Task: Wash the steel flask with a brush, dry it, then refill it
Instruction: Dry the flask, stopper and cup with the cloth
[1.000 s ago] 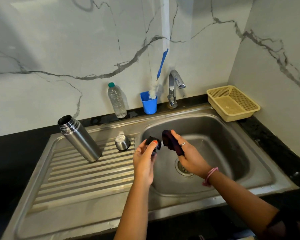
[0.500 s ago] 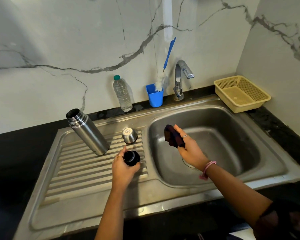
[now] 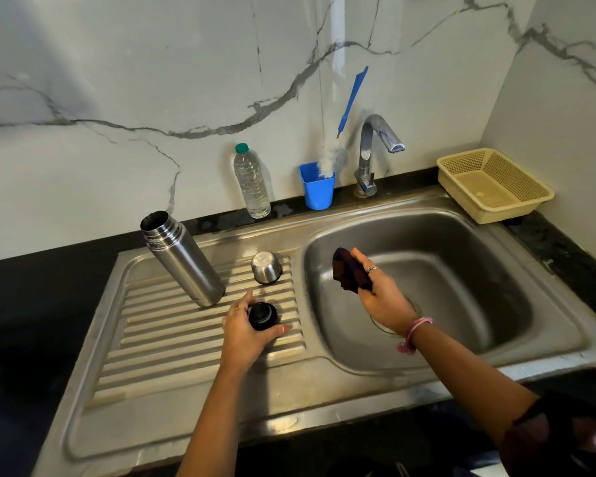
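Note:
The steel flask (image 3: 183,259) stands open-mouthed on the ribbed drainboard (image 3: 172,342), without its lid. Its steel cup (image 3: 265,267) sits upside down just to the right of it. My left hand (image 3: 246,332) holds the black stopper (image 3: 262,315) down on the drainboard, fingers curled round it. Over the sink basin (image 3: 461,280) my right hand (image 3: 379,290) grips a bunched dark cloth (image 3: 348,270). The blue-handled bottle brush (image 3: 341,132) leans in a blue cup (image 3: 317,187) at the back.
A clear plastic water bottle (image 3: 252,182) with a green cap stands against the marble wall. The steel tap (image 3: 375,149) rises behind the basin. A yellow plastic basket (image 3: 492,184) sits on the black counter at the back right.
My left hand carried the black stopper from over the basin leftward and set it down on the drainboard. My right hand kept the cloth over the basin.

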Tool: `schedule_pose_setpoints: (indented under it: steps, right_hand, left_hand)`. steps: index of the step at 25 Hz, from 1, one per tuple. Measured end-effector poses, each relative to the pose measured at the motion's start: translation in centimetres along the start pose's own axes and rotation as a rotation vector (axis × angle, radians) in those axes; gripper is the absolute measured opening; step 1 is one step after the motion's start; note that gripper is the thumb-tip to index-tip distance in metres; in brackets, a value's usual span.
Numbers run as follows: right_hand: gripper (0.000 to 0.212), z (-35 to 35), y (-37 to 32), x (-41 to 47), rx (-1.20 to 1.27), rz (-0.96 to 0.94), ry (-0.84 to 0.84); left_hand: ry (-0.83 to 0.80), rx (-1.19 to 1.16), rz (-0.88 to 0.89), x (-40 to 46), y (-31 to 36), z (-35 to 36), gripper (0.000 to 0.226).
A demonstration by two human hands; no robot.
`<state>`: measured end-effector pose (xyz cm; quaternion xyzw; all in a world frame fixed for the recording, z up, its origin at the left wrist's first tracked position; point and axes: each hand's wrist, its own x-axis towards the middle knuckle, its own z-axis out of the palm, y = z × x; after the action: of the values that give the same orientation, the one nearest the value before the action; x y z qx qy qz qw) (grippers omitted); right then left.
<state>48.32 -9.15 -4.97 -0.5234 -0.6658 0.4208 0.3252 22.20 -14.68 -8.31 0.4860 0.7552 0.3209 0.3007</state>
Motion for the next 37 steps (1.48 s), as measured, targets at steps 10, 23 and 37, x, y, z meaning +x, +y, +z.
schedule_pose_setpoints:
  steps: [10,23,37]
  right_hand:
    - [0.067,0.0,-0.1,2.9,-0.017,0.049,0.005]
    - [0.057,-0.8,0.9,3.7,0.013,0.146,0.071]
    - [0.051,-8.2,-0.7,0.6,0.184,0.079,0.269]
  left_hand:
    - [-0.050,0.162,0.022,9.0,5.1,-3.0,0.089]
    - [-0.174,0.382,0.119,11.7,6.9,-1.0,0.073]
    - [-0.376,-1.048,-0.365,1.8,15.6,6.3,0.037]
